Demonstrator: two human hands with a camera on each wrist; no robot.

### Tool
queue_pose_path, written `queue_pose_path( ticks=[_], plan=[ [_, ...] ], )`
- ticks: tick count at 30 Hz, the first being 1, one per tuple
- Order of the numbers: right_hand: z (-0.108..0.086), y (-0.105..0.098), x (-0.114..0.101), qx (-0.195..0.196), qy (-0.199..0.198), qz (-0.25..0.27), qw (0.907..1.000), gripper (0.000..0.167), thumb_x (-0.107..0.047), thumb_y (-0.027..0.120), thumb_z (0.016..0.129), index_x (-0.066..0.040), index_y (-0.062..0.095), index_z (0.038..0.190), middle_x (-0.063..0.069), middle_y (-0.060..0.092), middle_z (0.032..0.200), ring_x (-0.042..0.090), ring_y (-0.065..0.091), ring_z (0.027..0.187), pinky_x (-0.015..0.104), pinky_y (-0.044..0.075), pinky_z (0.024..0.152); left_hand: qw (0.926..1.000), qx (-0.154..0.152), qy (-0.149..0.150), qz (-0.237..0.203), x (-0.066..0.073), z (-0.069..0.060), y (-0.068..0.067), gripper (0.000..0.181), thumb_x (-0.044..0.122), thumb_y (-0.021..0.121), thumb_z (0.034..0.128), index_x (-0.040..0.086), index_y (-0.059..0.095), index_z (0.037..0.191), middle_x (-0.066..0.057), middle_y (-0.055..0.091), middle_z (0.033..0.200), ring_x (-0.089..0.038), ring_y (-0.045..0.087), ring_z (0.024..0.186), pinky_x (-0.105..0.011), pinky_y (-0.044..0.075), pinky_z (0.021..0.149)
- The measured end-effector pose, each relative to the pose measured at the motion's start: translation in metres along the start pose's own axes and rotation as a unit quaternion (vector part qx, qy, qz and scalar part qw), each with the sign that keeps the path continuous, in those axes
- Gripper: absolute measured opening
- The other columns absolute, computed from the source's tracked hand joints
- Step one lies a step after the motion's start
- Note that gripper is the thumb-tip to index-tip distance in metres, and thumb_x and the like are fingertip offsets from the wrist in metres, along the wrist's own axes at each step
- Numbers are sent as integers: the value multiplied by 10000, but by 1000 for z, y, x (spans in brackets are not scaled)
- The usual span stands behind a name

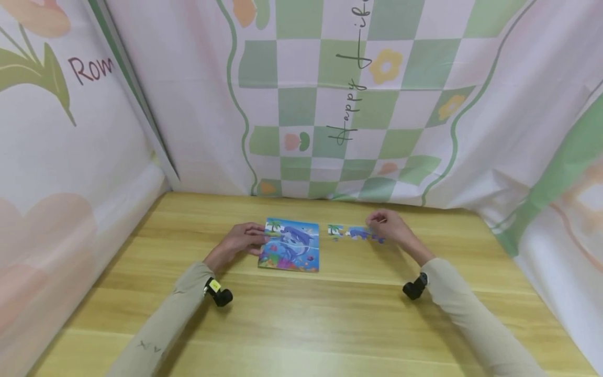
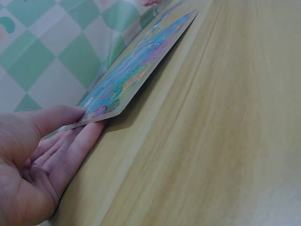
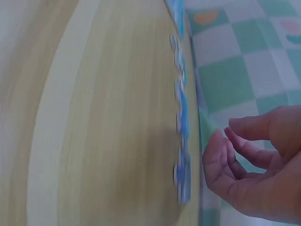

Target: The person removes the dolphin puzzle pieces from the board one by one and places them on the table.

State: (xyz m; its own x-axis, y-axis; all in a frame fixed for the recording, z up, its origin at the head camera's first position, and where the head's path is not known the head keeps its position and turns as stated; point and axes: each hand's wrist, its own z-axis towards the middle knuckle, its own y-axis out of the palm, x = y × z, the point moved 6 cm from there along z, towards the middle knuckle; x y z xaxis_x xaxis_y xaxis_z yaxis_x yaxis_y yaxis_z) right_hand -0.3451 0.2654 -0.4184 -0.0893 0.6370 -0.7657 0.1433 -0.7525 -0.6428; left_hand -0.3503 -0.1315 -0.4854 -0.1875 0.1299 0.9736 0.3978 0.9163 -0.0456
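Observation:
A square dolphin picture board (image 1: 289, 245), blue with a palm tree and coral, is tilted slightly off the table at its left side. My left hand (image 1: 241, 238) pinches that side, thumb on top and fingers underneath, as the left wrist view shows. To the board's right lies a short strip of joined jigsaw pieces (image 1: 354, 233) with matching palm and dolphin parts. My right hand (image 1: 388, 226) hovers over the strip's right end, its fingers loosely bent. In the right wrist view a gap separates thumb and fingers, and no piece shows between them.
The wooden table (image 1: 301, 314) ends at a checked green and white curtain (image 1: 339, 110) just behind the pieces. Another curtain (image 1: 70, 209) hangs along the left side. Each wrist carries a small black camera (image 1: 414, 288).

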Motion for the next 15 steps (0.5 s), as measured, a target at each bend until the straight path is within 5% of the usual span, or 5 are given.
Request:
queue_pose_path(
  ticks=[15],
  plan=[
    [15, 71, -50, -1014, -110, 1007, 9897, 217, 14, 599, 1026, 158, 593, 1188, 225, 637, 1050, 299, 692, 859, 393, 698, 763, 10000, -24, 2, -61, 0, 0, 1, 465, 24, 656, 1012, -122, 482, 1418, -251, 674, 1260, -170, 723, 907, -313, 682, 830]
  ],
)
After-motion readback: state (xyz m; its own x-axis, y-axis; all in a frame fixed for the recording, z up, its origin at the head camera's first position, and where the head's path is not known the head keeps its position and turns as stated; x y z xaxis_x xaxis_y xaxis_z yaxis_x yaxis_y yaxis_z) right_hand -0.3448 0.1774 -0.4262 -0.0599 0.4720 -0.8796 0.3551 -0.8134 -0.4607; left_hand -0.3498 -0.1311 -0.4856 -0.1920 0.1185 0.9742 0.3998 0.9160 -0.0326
